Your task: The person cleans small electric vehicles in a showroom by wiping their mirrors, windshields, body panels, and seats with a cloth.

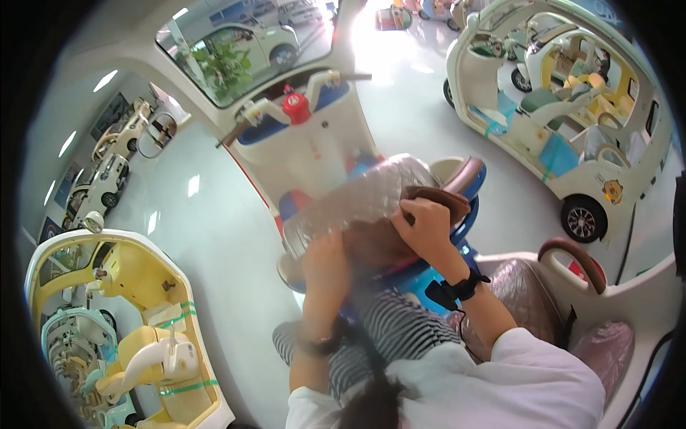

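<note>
In front of me is a seat [364,191] wrapped in clear crinkled plastic. A brown leather-like piece [371,242] lies along its near side, and its edge rises at the right. My right hand [427,227] is closed, its curled fingers pinching that raised edge; a black strap with a small device is around the wrist. My left hand [327,261] rests against the left end of the brown piece, by the plastic. It is blurred, and its fingers are hidden from me.
Ahead is the vehicle's handlebar [314,100] with a red centre and a windscreen [250,50]. A brown-topped armrest [464,175] stands right of the seat; another armrest [572,261] is beside me. A yellow vehicle [136,286] and a cream vehicle [522,136] flank mine.
</note>
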Available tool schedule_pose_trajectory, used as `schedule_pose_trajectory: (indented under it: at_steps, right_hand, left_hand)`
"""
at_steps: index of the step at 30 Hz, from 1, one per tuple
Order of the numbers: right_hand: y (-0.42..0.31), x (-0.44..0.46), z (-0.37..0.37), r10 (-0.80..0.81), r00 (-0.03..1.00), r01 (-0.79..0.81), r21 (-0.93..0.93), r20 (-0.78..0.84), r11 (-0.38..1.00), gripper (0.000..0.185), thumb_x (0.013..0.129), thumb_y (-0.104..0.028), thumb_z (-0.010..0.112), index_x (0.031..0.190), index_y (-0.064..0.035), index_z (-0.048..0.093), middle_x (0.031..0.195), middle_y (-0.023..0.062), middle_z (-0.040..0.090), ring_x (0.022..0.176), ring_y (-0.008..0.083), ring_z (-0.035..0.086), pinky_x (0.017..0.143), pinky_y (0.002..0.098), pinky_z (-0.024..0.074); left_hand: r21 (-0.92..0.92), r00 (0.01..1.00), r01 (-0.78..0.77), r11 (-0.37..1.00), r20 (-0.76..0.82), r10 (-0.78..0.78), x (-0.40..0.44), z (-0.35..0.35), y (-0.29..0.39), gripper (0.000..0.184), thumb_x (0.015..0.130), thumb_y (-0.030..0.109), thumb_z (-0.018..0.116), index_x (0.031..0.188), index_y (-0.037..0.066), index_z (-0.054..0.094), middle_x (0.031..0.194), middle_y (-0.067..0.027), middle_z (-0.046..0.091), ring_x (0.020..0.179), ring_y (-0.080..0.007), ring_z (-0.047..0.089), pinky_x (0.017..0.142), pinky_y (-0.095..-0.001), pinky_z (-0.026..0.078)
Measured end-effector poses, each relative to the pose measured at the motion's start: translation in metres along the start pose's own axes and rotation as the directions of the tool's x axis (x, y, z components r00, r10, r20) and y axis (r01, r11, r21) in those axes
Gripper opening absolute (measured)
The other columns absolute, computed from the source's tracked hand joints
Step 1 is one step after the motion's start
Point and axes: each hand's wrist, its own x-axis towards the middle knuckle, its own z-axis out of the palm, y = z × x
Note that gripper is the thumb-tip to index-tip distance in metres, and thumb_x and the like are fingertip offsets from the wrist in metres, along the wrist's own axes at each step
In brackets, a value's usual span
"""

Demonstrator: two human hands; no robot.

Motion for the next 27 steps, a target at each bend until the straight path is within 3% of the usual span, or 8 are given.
schedule_pose_trajectory:
  at_steps: [3, 6, 9, 16, 18, 19, 25, 27]
  right_hand:
    - [0.003, 0.018, 0.006, 0.026, 0.988, -0.012, -0.089, 0.151, 0.996, 0.026, 0.084, -0.025, 0.065, 0.068, -0.0055, 0.068, 0.065, 0.0177, 0.063, 0.061, 0.0374, 0.063, 0.06, 0.0461, 0.0506]
    - [0.024, 0.027, 0.029, 0.018, 0.963, 0.024, -0.155, 0.268, 0.988, 0.034, 0.087, -0.034, 0.06, 0.072, -0.0053, 0.072, 0.071, 0.0195, 0.067, 0.067, 0.0389, 0.066, 0.065, 0.0491, 0.0528]
    - [0.023, 0.034, 0.031, 0.017, 0.935, 0.06, -0.208, 0.354, 0.976, 0.043, 0.09, -0.04, 0.056, 0.076, -0.0037, 0.074, 0.077, 0.0203, 0.07, 0.072, 0.0397, 0.068, 0.069, 0.0506, 0.0533]
    - [0.007, 0.019, 0.001, -0.052, 0.923, 0.076, -0.048, 0.38, 0.996, 0.051, 0.091, -0.051, 0.063, 0.085, -0.0015, 0.072, 0.083, 0.0199, 0.071, 0.078, 0.0386, 0.068, 0.078, 0.0483, 0.0525]
    - [-0.003, 0.011, -0.017, -0.222, 0.94, 0.236, -0.024, 0.258, 0.972, 0.049, 0.086, -0.049, 0.071, 0.089, -0.0005, 0.071, 0.086, 0.0188, 0.07, 0.08, 0.0383, 0.068, 0.078, 0.0478, 0.0523]
    - [-0.006, 0.009, -0.026, -0.299, 0.932, 0.309, -0.02, 0.206, 0.951, 0.049, 0.083, -0.048, 0.074, 0.091, 0.0, 0.07, 0.088, 0.0183, 0.07, 0.082, 0.0381, 0.067, 0.077, 0.0475, 0.0522]
    - [-0.011, 0.005, -0.04, -0.292, 0.835, 0.277, 0.102, 0.467, 0.955, 0.047, 0.075, -0.042, 0.082, 0.097, -0.002, 0.069, 0.091, 0.018, 0.068, 0.091, 0.0361, 0.067, 0.078, 0.045, 0.0542]
    - [-0.021, 0.022, -0.049, -0.467, 0.79, 0.444, 0.155, 0.397, 0.883, 0.046, 0.072, -0.039, 0.084, 0.095, -0.0024, 0.068, 0.092, 0.0159, 0.068, 0.091, 0.0337, 0.066, 0.077, 0.0433, 0.0544]
  left_hand:
    - [-0.102, 0.969, 0.049, 0.994, 0.246, -0.023, 0.014, -0.019, -0.013, 0.026, 0.089, 0.008, 0.056, 0.114, 0.006, 0.06, 0.092, -0.0227, 0.069, 0.09, -0.0424, 0.066, 0.076, -0.0511, 0.051]
    - [-0.153, 0.946, -0.013, 0.988, 0.317, 0.062, 0.026, -0.031, -0.026, 0.036, 0.091, 0.01, 0.053, 0.127, 0.011, 0.059, 0.099, -0.0246, 0.069, 0.094, -0.0415, 0.067, 0.079, -0.0502, 0.052]
    - [-0.335, 0.934, -0.121, 0.934, 0.279, 0.222, 0.036, 0.02, -0.075, 0.045, 0.092, 0.009, 0.052, 0.136, 0.012, 0.056, 0.104, -0.0244, 0.07, 0.094, -0.0421, 0.067, 0.081, -0.0496, 0.052]
    - [-0.032, 0.997, 0.044, 0.999, 0.066, -0.042, -0.01, -0.018, -0.025, 0.029, 0.092, 0.007, 0.051, 0.12, 0.004, 0.057, 0.101, -0.024, 0.069, 0.092, -0.0446, 0.066, 0.078, -0.0505, 0.053]
    - [-0.012, 0.99, 0.142, 0.99, -0.014, -0.142, -0.027, -0.022, -0.017, 0.024, 0.091, 0.006, 0.052, 0.115, 0.003, 0.056, 0.099, -0.0227, 0.068, 0.089, -0.0449, 0.066, 0.076, -0.0509, 0.053]
    - [0.011, 0.995, 0.099, 0.995, -0.03, -0.099, -0.028, -0.032, -0.015, 0.024, 0.091, 0.006, 0.052, 0.114, 0.004, 0.055, 0.097, -0.0219, 0.068, 0.088, -0.0445, 0.066, 0.075, -0.0508, 0.053]
    - [-0.005, 0.998, -0.045, 0.999, -0.048, 0.044, -0.065, -0.084, -0.014, 0.03, 0.084, -0.001, 0.054, 0.113, 0.004, 0.058, 0.093, -0.0191, 0.066, 0.083, -0.0413, 0.065, 0.072, -0.0481, 0.052]
    - [-0.032, 0.988, -0.104, 0.994, -0.118, 0.1, -0.068, -0.098, -0.02, 0.033, 0.08, -0.004, 0.056, 0.112, 0.003, 0.06, 0.095, -0.0189, 0.066, 0.084, -0.0405, 0.065, 0.074, -0.0475, 0.052]
